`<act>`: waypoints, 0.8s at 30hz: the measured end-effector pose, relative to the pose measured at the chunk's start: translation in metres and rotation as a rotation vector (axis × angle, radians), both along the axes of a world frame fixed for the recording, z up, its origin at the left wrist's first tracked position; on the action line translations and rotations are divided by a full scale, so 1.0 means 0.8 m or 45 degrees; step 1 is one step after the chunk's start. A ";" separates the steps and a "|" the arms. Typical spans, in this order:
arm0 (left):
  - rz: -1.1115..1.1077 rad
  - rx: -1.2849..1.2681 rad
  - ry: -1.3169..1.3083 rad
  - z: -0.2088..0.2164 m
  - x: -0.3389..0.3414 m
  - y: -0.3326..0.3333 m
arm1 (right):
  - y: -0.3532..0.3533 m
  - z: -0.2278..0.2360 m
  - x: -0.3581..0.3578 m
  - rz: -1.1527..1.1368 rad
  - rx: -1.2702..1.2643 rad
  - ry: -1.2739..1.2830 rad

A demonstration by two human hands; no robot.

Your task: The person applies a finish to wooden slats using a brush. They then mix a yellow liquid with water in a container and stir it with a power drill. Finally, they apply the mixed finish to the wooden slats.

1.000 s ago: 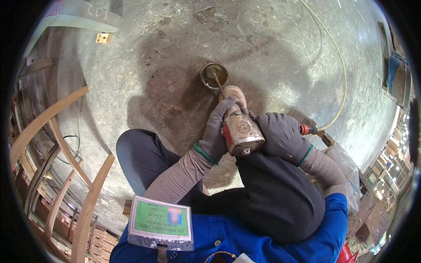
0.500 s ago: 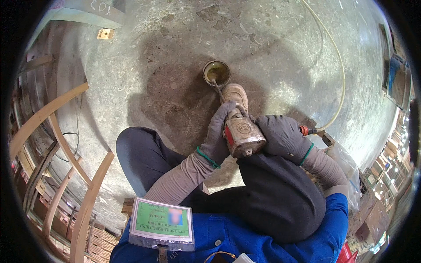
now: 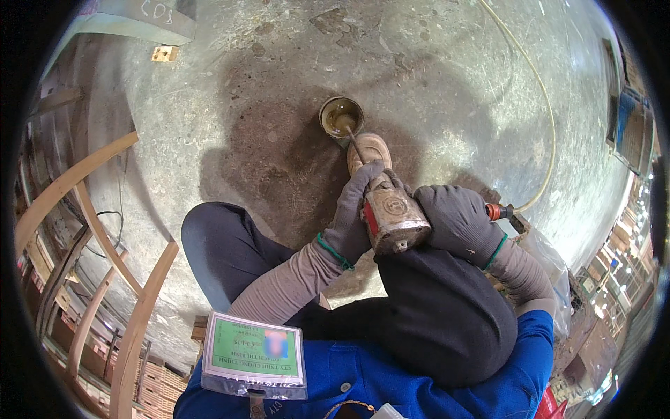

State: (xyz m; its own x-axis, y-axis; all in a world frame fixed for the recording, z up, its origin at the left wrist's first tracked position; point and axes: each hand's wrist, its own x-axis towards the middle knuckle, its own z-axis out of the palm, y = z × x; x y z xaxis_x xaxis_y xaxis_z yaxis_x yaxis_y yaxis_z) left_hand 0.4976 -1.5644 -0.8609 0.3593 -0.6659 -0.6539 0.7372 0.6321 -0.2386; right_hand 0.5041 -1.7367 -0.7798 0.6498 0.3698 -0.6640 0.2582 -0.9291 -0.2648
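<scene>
A worn metal air power tool (image 3: 398,218) with a red patch on its side sits between my gloved hands, above my right knee. My left hand (image 3: 351,215) closes round its front part. My right hand (image 3: 457,221) wraps the handle on the right side, fingers curled. From the tool's front a thin rod (image 3: 356,145) runs down into a small round pot (image 3: 323,119), where its end dips into yellowish liquid (image 3: 342,115). The pot stands on the floor at the toe of my shoe (image 3: 370,149). The rod's joint with the tool is partly hidden by my left hand.
A pale air hose (image 3: 552,140) curves across the floor on the right to a red coupling (image 3: 497,211) beside my right hand. Curved wooden parts (image 3: 139,328) stand on the left. A small wooden block (image 3: 165,54) lies at the far left, and clear plastic (image 3: 548,255) lies behind my right forearm.
The power tool and both hands have shifted slightly to the right. Inside the pot, the rod's end has moved a little to the right.
</scene>
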 end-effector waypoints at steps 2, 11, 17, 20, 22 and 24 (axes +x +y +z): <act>0.000 -0.021 -0.009 -0.003 0.000 0.002 | 0.004 0.000 0.003 0.019 0.010 -0.014; 0.000 0.136 -0.054 0.008 0.023 0.013 | 0.011 -0.024 0.001 -0.041 0.020 -0.033; 0.020 -0.148 -0.109 -0.012 0.023 0.012 | 0.004 -0.015 -0.001 -0.065 0.041 -0.108; -0.062 0.019 -0.231 -0.005 0.018 0.010 | 0.002 -0.016 -0.008 -0.061 0.031 -0.134; -0.043 0.022 -0.227 -0.003 0.018 0.011 | 0.002 -0.014 -0.008 -0.043 0.042 -0.170; -0.022 0.002 -0.219 -0.003 0.019 0.012 | 0.003 -0.015 -0.008 -0.035 0.069 -0.188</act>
